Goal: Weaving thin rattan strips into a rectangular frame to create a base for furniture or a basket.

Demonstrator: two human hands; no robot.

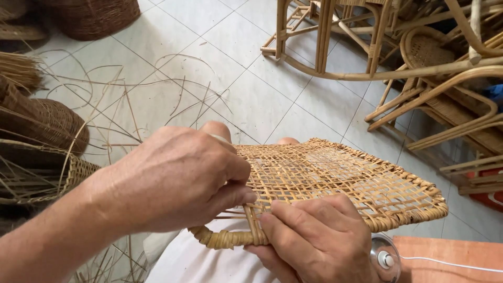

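Seen from the head camera, a person works on a woven cane panel (340, 178) that lies across the lap, its open lattice stretching away to the right of the hands and ending in a bound rim.

The left hand (178, 178) sits at the panel's near left edge, fingers curled in tight toward the thumb. It pinches a thin cane strand (230, 214) that runs out from the panel's weave just beside the rim; the fingertips are pressed together on it, and the rest of the hand hides how much strand is held.

The right hand (314, 238) is clamped on the panel's near edge, just right of the left hand. Its fingers lie flat and close together on top of the weave, the thumb tucked below, gripping the wrapped rim (225, 239) where it curves round the panel's near left corner.

Beyond the panel, loose cane strands (131, 99) are strewn over the pale tiled floor (251, 47). To the panel's left stand dark woven baskets (42, 120). Beyond its far right edge, rattan chair frames (398, 47) are stacked together. Just below the panel's near right corner, a small round white device (385, 259) with a white cord rests at the edge of an orange-brown board (450, 251).
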